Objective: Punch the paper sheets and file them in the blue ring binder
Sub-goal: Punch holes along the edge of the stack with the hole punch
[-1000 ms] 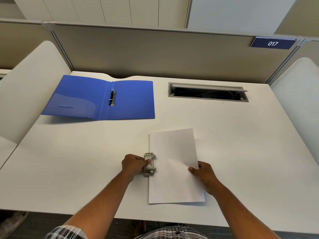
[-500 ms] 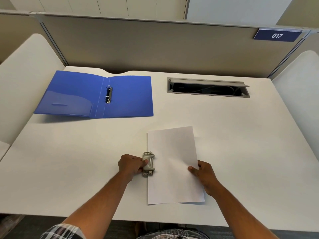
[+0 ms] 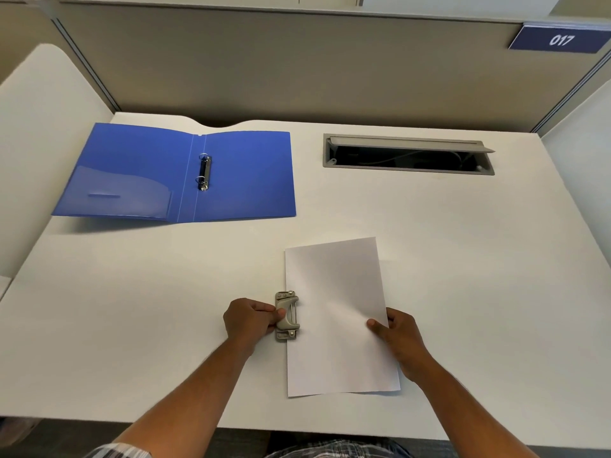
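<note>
White paper sheets lie near the desk's front edge, their left edge inside a grey hole punch. My left hand grips the punch from the left, thumb on its lever. My right hand pinches the sheets' right edge, thumb on top. The blue ring binder lies open and flat at the far left, its two metal rings on the spine, a clear pocket on its left cover.
The white desk is bounded by a beige partition at the back and white side panels. A grey cable hatch with its lid raised sits at the back right. A blue "017" sign hangs on the partition.
Both hands, the punch and the sheets stay in place. Only the head camera has shifted slightly, tilting down and left.
</note>
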